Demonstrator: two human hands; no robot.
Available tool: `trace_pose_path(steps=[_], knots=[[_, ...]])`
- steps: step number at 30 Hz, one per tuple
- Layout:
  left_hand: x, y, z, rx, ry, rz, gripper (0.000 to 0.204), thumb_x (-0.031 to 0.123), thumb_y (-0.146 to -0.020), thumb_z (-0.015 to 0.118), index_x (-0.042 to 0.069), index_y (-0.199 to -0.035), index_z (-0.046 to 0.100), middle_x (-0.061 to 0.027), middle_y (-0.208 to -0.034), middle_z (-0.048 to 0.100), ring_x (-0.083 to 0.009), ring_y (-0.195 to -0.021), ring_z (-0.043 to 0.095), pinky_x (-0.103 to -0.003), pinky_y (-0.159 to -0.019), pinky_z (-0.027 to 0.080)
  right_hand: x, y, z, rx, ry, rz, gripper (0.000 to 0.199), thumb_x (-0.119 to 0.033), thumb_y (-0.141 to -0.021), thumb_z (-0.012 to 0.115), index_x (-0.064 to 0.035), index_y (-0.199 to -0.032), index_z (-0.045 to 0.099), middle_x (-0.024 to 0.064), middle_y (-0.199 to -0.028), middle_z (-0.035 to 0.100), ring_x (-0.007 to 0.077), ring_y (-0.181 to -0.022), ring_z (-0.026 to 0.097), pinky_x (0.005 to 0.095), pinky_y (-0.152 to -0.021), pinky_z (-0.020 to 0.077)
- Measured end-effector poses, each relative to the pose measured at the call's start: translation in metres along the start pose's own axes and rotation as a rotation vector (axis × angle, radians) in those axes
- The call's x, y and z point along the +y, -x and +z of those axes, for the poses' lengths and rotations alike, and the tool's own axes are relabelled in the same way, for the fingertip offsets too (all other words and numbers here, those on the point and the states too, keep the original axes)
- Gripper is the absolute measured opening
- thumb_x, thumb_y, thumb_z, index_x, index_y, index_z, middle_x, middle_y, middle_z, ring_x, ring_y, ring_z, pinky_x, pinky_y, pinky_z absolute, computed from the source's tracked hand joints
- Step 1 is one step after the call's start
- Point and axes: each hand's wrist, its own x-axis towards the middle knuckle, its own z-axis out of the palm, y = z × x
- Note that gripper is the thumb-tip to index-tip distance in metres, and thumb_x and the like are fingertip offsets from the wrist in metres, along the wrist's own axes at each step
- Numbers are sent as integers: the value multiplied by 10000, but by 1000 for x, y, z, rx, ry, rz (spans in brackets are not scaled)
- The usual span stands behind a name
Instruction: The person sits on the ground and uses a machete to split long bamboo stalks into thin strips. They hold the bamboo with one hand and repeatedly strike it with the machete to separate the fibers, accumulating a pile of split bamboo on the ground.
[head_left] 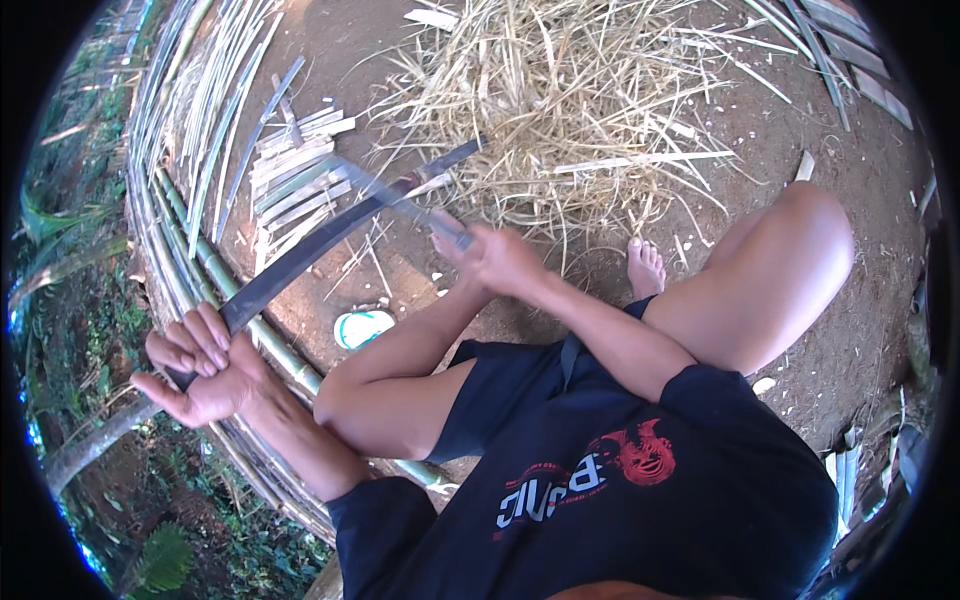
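Two hands are showing: the left hand (200, 365) and the right hand (497, 258). One long dark bamboo strip (300, 258) and one knife (420, 212) are lying between them. One bare foot (646, 268), one white sandal (362, 327), and one heap of dry shavings (560, 95) are resting on the ground.

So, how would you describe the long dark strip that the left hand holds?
Start at the straw pile on the dirt ground. A long dark strip runs from its near edge down to the left hand. Unlike the pale cut slats beside it, it is dark, single and curved.
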Motion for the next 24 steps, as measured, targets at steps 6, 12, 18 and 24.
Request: trace_pose_path(steps=[6,12,18,24], knots=[[2,-3,4,-19,15,-12,510,496,-960,441,121,-619,381,5,-456,322,-116,-415,326,-273,-480,290,30,-25,-6,66,-31,233,209,-210,-878,587,-4,-906,609,171,-712,652,289,-596,637,417,-610,532],[-1,-2,16,47,-19,1,505,467,-967,433,110,-612,406,-1,-455,328,-116,-405,309,-265,-469,277,6,-12,3,27,-47,-7,238,-248,-872,591,-15,-908,621,156,-679,637,287,-619,643,410,-631,536],[-6,-3,23,354,-187,113,429,289,-982,436,114,-590,417,3,-463,294,-108,-373,254,-257,-401,238,22,-9,-8,18,-87,311,263,-226,-812,636,-4,-950,612,218,-774,665,321,-694,677,412,-679,539],[-13,-7,36,506,-275,162,380,230,-975,440,121,-612,413,17,-470,276,-89,-373,225,-238,-398,226,11,1,23,127,-118,-56,269,-214,-805,622,9,-953,595,275,-800,641,419,-740,646,463,-669,517]])
